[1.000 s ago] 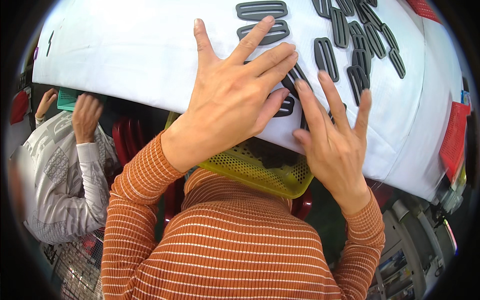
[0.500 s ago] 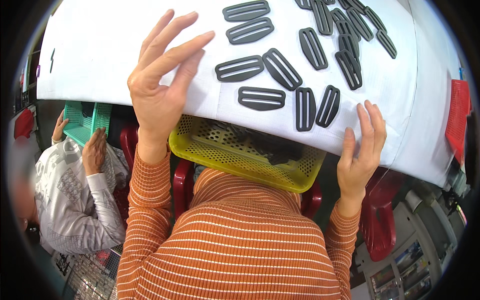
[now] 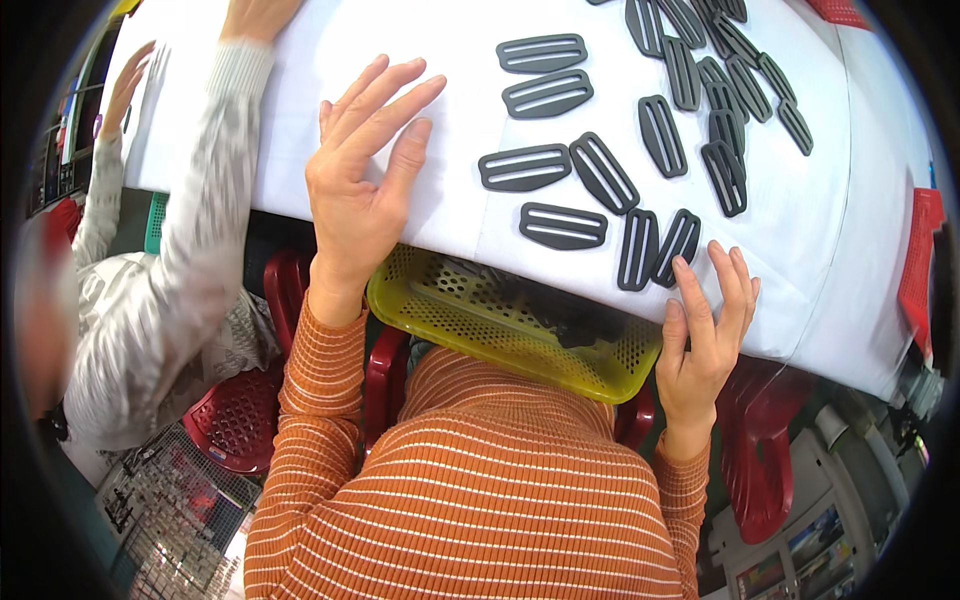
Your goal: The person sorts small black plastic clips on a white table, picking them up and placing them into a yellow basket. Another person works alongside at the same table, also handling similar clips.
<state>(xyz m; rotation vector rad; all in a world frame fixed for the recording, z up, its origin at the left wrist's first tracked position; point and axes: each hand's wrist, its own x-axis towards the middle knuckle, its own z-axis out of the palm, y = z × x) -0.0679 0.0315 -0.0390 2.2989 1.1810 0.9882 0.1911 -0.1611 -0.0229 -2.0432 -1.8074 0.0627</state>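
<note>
Left hand [image 3: 360, 190] lifts off the white table [image 3: 300, 110], fingers spread, holding nothing. Right of it, dark slotted buckles [image 3: 600, 170] lie scattered. Right hand [image 3: 705, 330], fingers together, touches the nearest buckle pair [image 3: 655, 247] above the yellow basket [image 3: 500, 330]—apparently sweeping them in; next calls for pulling toward the edge.

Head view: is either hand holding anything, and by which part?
Nothing is held. The left hand is open above the white table; the right hand lies flat at its edge.

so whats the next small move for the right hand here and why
Probably slide the right hand a little forward onto the pair of dark slotted buckles near the table's edge. Its fingertips already rest beside them, and the yellow basket sits just below that edge. The left hand lies open on bare cloth, holding nothing.
</note>
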